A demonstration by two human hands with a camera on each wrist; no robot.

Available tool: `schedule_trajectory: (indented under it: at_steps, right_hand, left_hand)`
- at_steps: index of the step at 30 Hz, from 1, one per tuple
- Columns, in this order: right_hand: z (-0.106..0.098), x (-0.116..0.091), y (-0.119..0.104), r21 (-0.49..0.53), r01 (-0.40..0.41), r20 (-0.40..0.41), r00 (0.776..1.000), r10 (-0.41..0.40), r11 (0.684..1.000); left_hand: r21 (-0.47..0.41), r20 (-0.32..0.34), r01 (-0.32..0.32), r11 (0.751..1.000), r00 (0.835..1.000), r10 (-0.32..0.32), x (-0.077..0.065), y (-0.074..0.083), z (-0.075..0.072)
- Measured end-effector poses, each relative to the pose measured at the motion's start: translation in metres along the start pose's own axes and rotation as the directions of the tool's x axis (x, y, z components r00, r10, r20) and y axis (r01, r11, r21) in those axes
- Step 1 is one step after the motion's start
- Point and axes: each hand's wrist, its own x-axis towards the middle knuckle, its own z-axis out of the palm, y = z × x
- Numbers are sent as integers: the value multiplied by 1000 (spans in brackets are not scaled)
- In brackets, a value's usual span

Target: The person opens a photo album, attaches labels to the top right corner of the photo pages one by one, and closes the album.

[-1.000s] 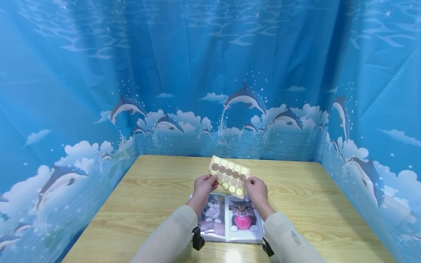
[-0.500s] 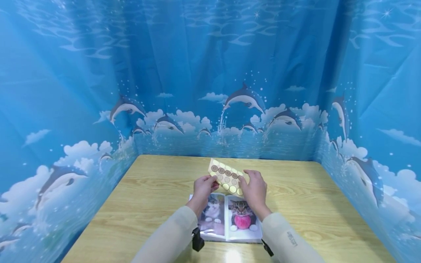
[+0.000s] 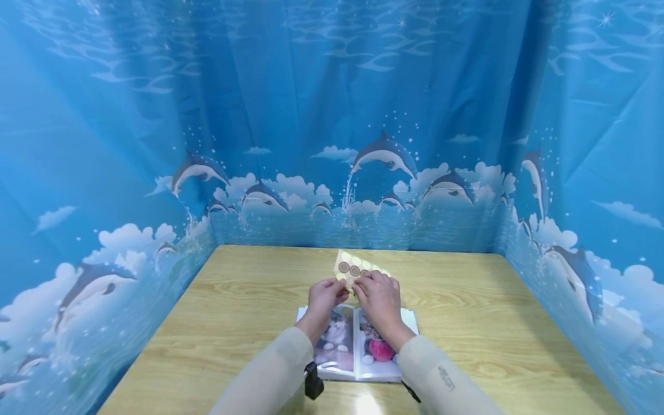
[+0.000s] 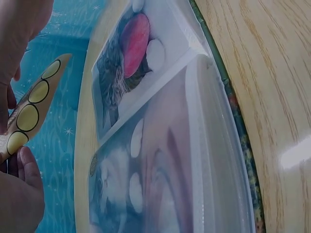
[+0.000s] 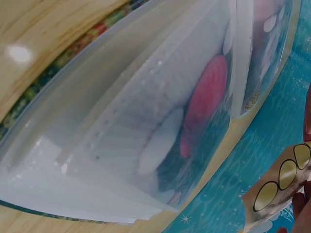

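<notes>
A cream sticker sheet with rows of round yellow and brown stickers is held tilted above the open photo album. My left hand pinches its near left part, with the thumb in front. My right hand reaches across the sheet, bent fingers and thumb gripping near the left thumb and hiding the sheet's lower right. In the left wrist view, yellow stickers line the sheet's edge. Cat photos fill both album pages. A small round brown sticker is on the left page's corner.
The album lies on a light wood-grain table. Blue curtains printed with dolphins surround the table's back and sides. A black wrist strap piece hangs under the left sleeve.
My right hand has let go of the sheet's right edge and moved left across its front, beside the left thumb. The left hand has kept its hold.
</notes>
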Motion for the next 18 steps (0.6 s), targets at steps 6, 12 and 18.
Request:
schedule_trajectory:
  at_steps: [6, 12, 18]
  right_hand:
    - [3, -1, -1, -31, -12, -3, 1000, 12, 999]
    - [3, -3, -2, -30, -49, 7, 999, 49, 998]
    - [1, -4, -3, -29, -86, 44, 995, 87, 996]
  left_hand:
    - [22, 24, 13, 1000, 1000, -14, -2, 0, 0]
    - [19, 46, 21, 1000, 999, -22, -2, -1, 2]
    - [45, 72, 24, 999, 997, -27, -2, -3, 4]
